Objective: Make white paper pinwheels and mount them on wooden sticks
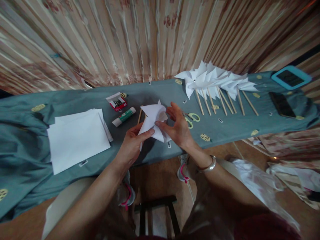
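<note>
A white paper pinwheel (151,115) is held between both hands, above the near part of the cloth-covered table. My left hand (133,141) grips its lower left blade, thumb on the front and fingers behind. My right hand (178,126) has its thumb pressed at the pinwheel's centre, on a small dark pin head, while its other fingers curve up by the right blades. What those fingers touch behind the paper is partly hidden. Just beyond lie wooden sticks (140,115), partly covered by the pinwheel. Scissors (192,118) with pale green handles rest right of my right hand.
A stack of white paper (77,140) lies at left. Near it are a glue stick (124,116) and an open red box (117,102) of small dark items. Several finished pinwheels (215,80) on sticks lie at back right, beside a phone (282,104) and a blue-framed tablet (291,77).
</note>
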Demonstrator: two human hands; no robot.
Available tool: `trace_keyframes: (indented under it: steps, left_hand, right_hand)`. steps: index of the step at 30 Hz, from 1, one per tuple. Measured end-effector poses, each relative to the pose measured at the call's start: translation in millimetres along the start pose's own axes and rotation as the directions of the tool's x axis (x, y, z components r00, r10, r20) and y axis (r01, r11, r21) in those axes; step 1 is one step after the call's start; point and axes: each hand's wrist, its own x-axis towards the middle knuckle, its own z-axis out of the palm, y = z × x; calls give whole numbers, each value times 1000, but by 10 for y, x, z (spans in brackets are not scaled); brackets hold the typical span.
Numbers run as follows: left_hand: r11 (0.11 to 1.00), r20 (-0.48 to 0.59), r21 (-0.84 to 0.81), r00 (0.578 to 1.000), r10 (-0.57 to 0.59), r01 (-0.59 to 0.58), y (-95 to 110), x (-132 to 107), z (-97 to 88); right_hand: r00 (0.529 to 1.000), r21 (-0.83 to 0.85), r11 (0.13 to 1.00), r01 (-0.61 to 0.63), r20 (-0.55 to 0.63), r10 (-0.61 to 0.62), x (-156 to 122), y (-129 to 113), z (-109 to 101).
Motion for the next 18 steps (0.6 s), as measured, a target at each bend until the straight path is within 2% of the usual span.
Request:
trace_keyframes:
  steps: [5,8,11,14,18]
  left_hand:
    - [998,-33,-62,999,-23,21,29,-1,0]
    - [991,-33,-125,998,-53,49,58,5,9]
    - [984,-19,-154,996,-91,87,62,15,6]
    - [984,-21,-142,994,-112,108,41,17,-3]
    - [984,-16,-124,991,-131,128,12,4,-6]
  right_hand:
    - [978,221,953,-205,85,191,47,-38,-8]
    - [934,330,879,-344,219,283,84,-84,-54]
    - [877,358,815,-456,336,343,103,-146,-102]
    - [846,377,779,-501,402,349,109,-201,-126]
    - [849,426,753,-502,406,337,119,-226,-121]
